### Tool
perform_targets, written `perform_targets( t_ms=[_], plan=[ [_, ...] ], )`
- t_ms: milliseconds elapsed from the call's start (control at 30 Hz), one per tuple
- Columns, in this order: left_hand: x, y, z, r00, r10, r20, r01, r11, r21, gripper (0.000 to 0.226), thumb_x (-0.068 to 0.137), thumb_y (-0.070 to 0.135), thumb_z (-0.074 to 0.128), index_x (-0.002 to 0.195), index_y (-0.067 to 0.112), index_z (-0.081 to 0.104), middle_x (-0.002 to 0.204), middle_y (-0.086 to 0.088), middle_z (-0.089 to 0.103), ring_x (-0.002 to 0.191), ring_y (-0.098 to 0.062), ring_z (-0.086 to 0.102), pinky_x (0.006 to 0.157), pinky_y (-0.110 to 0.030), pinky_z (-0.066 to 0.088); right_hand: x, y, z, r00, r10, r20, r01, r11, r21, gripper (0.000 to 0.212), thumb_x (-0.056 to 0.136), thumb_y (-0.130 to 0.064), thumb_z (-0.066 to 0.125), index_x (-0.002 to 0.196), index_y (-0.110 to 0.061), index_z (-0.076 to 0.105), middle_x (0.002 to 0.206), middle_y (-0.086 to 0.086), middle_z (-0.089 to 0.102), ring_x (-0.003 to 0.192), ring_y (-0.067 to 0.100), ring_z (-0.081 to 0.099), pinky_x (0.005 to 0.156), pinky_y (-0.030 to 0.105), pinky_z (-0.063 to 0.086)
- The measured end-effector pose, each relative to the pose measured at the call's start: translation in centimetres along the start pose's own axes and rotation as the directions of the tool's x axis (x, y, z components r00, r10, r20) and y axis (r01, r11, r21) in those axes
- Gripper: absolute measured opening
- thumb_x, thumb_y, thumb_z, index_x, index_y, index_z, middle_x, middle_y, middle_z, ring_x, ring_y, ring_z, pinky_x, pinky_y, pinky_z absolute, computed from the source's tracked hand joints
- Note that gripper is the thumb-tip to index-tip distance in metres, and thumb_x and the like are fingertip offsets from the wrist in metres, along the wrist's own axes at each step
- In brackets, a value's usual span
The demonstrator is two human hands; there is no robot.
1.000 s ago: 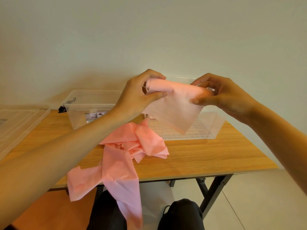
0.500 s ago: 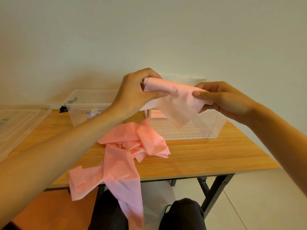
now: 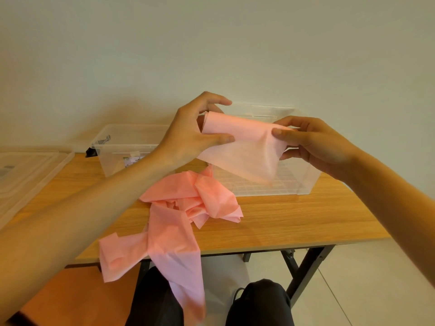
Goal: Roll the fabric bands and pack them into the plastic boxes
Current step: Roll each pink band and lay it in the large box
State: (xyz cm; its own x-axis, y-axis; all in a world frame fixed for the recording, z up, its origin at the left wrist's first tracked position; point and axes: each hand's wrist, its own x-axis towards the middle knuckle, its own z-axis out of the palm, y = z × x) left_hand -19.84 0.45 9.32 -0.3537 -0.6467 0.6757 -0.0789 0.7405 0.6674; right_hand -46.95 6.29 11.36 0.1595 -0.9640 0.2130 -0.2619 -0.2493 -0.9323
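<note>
A pink fabric band [image 3: 244, 142] is held in the air above the table, its upper part wound into a roll and a loose flap hanging below. My left hand [image 3: 188, 132] grips the roll's left end with thumb in front and fingers behind. My right hand [image 3: 308, 142] pinches the right end. Behind the band stands a clear plastic box [image 3: 303, 180]; a second clear box [image 3: 117, 147] stands to its left. More pink bands [image 3: 188, 203] lie in a crumpled heap on the table, one strip [image 3: 174, 255] trailing over the front edge.
The wooden table [image 3: 294, 220] has a black folding leg at the front right. A clear plastic lid [image 3: 28, 175] lies at the far left. A black clip [image 3: 103, 140] hangs on the left box's rim. My dark-trousered knees show under the table's front edge.
The hanging flap has grown shorter as the roll turned. My right hand has shifted its pinch on the right end; both hands stay at about the same height.
</note>
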Motion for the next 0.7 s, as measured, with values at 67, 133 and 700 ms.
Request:
perform_targets(
  t_ms=[67, 133, 700],
  plan=[
    [-0.1, -0.3, 0.1, 1.0, -0.013, 0.018, 0.013, 1.0, -0.017, 0.052, 0.071, 0.011, 0.09, 0.115, 0.023, 0.064, 0.107, 0.004, 0.064, 0.1, -0.021, 0.065, 0.082, -0.039, 0.057, 0.0, 0.4, 0.2, 1.0, 0.023, -0.017, -0.023, 1.0, 0.008, 0.022, 0.099, -0.024, 0.062, 0.113, -0.008, 0.069, 0.1, 0.008, 0.073, 0.091, 0.022, 0.069, 0.078, 0.035, 0.058],
    [-0.2, -0.7, 0.2, 1.0, -0.014, 0.009, 0.014, 1.0, -0.001, 0.045, 0.072, 0.011, 0.088, 0.11, 0.02, 0.067, 0.108, 0.008, 0.066, 0.103, -0.016, 0.066, 0.086, -0.038, 0.057, -0.1, 0.6, 0.5, 0.999, 0.019, -0.03, -0.018, 1.0, 0.022, 0.022, 0.1, -0.025, 0.061, 0.114, -0.011, 0.068, 0.101, 0.007, 0.073, 0.088, 0.022, 0.069, 0.074, 0.034, 0.058],
    [-0.6, -1.4, 0.9, 0.995, -0.064, -0.081, 0.067, 0.997, 0.027, 0.025, 0.077, 0.013, 0.085, 0.1, 0.009, 0.074, 0.098, -0.001, 0.074, 0.093, -0.016, 0.069, 0.081, -0.035, 0.055, 0.0, 1.4, 1.5, 0.998, -0.008, -0.055, 0.004, 0.998, -0.063, 0.048, 0.075, -0.03, 0.08, 0.117, -0.008, 0.068, 0.1, 0.007, 0.074, 0.094, 0.024, 0.072, 0.08, 0.035, 0.063]
  ],
)
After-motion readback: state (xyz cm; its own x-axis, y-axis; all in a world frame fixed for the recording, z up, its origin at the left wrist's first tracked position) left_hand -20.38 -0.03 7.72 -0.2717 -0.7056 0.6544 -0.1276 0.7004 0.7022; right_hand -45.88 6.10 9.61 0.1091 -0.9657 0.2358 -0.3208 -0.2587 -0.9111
